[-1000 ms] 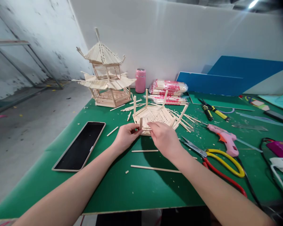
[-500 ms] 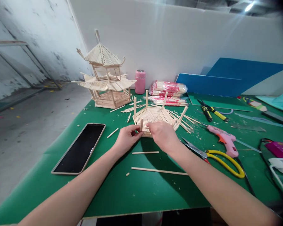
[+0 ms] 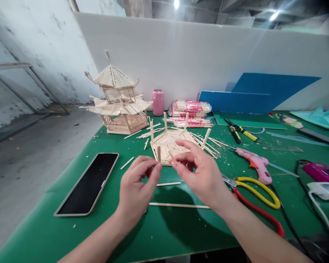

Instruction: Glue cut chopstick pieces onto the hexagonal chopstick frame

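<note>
Stick base (image 3: 168, 143): pale bare wood, matt. Mat (image 3: 159, 230): green, matt, smooth. Phone (image 3: 87, 182): glossy blk screen.

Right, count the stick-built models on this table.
2. A finished two-tier pagoda stands far left on the green table; an unfinished hexagonal base with upright posts lies mid-table, just beyond the left hand and right hand. None seems hidden.

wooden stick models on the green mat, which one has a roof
The pagoda model at the back left: it carries two tiered roofs. The other is only a flat hexagonal base with bare upright posts.
</note>
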`<control>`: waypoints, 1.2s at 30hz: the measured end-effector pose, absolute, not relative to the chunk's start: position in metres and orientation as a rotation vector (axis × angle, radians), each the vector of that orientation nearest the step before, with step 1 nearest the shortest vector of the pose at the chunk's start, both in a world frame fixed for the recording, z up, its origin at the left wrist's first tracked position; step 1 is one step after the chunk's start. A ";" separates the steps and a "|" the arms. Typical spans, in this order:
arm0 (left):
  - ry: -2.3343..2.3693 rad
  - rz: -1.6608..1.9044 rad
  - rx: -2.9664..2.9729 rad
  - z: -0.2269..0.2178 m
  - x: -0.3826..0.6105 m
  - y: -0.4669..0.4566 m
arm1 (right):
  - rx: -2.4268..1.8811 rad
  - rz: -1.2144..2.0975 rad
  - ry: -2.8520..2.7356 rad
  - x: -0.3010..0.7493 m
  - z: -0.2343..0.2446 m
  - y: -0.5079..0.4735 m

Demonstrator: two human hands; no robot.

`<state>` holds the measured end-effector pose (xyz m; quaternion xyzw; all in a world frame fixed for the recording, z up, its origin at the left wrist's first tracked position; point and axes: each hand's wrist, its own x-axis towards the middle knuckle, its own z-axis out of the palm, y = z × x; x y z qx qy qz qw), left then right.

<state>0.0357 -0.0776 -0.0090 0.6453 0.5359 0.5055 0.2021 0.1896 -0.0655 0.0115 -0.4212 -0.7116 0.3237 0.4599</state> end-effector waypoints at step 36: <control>0.744 0.655 0.652 -0.018 0.099 -0.074 | -2.020 0.450 -1.755 0.394 -0.046 -0.143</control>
